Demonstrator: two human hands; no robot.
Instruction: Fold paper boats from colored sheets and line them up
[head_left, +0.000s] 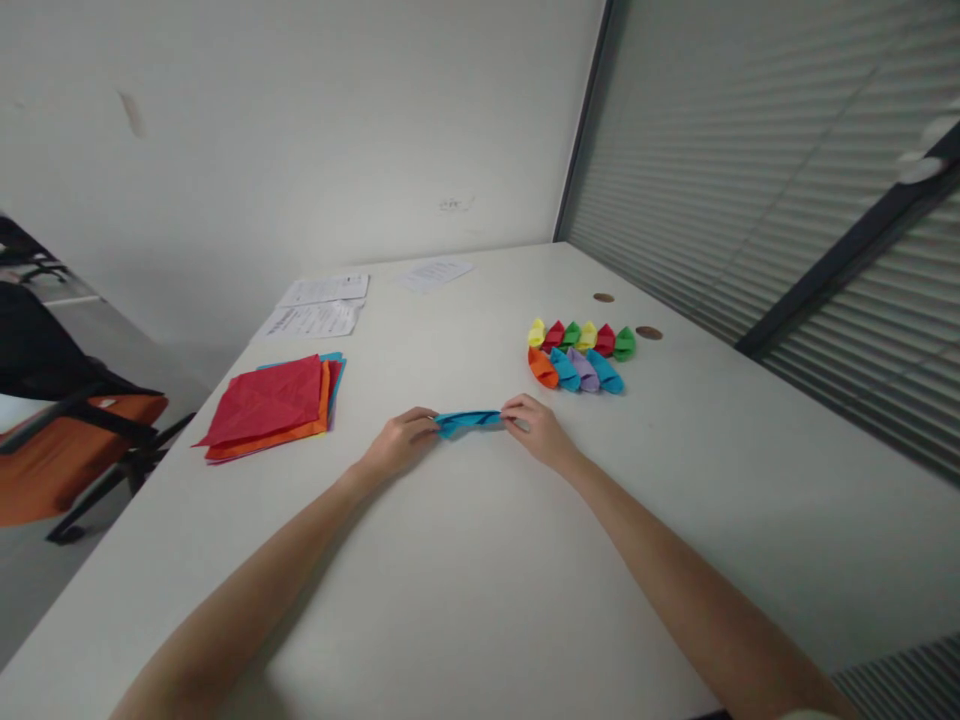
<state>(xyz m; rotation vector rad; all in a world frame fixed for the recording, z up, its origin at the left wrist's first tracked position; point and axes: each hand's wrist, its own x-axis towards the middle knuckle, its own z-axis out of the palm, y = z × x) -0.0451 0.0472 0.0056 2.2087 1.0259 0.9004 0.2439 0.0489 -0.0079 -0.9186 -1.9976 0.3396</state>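
Observation:
A blue folded napkin [469, 420] stretches between my two hands, just over the middle of the white table [450, 560]. My left hand [402, 440] pinches its left end. The right end is gripped between the thumb and fingers of my right hand [537, 428]. Left of my hands lies a stack of flat napkins [270, 402], red on top with orange and blue edges showing beneath. Beyond my right hand stand two rows of folded napkins [585, 368] in yellow, red, green, orange, blue and lilac.
Printed papers [319, 305] lie at the back left, and another sheet [435, 273] sits near the wall. Two brown round discs [649, 332] are set in the table's right side. Window blinds [750, 170] border the right edge. An orange chair [82, 440] stands to the left.

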